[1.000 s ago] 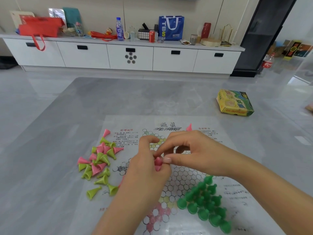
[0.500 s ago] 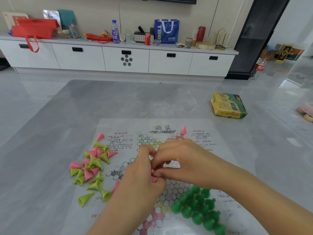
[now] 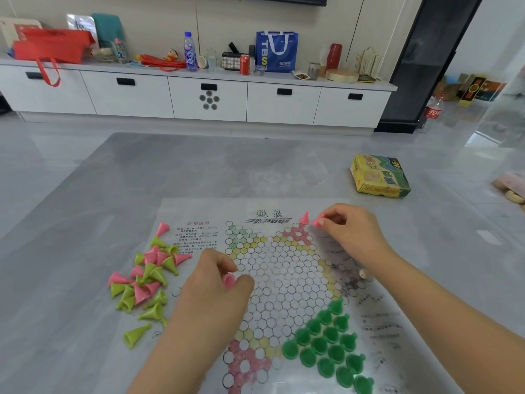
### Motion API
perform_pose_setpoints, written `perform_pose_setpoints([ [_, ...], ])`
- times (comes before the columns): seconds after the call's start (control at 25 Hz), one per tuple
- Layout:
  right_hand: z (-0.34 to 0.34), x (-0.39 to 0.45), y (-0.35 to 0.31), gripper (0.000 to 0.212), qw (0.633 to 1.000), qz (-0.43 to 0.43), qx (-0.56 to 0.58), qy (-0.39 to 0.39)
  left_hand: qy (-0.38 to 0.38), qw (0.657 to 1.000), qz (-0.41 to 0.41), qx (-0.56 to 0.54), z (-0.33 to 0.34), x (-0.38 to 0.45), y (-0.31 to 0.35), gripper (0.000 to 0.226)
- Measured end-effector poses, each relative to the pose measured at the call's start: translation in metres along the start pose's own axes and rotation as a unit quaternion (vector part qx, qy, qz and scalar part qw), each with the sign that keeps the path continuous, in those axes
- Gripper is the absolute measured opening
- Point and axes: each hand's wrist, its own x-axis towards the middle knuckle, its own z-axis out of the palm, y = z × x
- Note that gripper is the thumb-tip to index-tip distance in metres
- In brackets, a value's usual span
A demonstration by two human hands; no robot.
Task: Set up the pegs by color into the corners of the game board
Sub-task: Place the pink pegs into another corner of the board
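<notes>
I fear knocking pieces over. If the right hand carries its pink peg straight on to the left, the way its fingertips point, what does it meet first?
Probably the standing pink peg at the far pink corner, just left of the right hand and its held peg; depth is unclear.

A grey marbled table (image 3: 199,172) carries everything. A clear plastic board (image 3: 284,280) printed with a star of circles lies flat on it, reaching the near edge. A heap of pink and lime pegs (image 3: 145,280) lies tumbled at the board's left edge, some on the sheet, some on the bare table. A yellow-green box (image 3: 379,176) sits flat on the table, well beyond the board's far right corner.
</notes>
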Motion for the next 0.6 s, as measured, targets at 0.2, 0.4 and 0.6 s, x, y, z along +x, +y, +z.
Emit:
perform_pose_setpoints([
  [0.2, 0.013, 0.002, 0.000, 0.007, 0.997, -0.031, -0.070, 0.001, -0.015, 1.000, 0.004, -0.002, 0.002, 0.001, 0.000, 0.010],
  [0.4, 0.015, 0.003, 0.003, 0.008, 0.995, -0.045, -0.084, 0.004, -0.009, 0.995, 0.059, 0.079, 0.002, 0.002, -0.007, 0.014],
  [0.6, 0.016, 0.004, 0.003, 0.006, 0.995, -0.050, -0.082, 0.006, -0.020, 0.974, 0.124, 0.189, 0.002, 0.001, -0.009, 0.007],
])
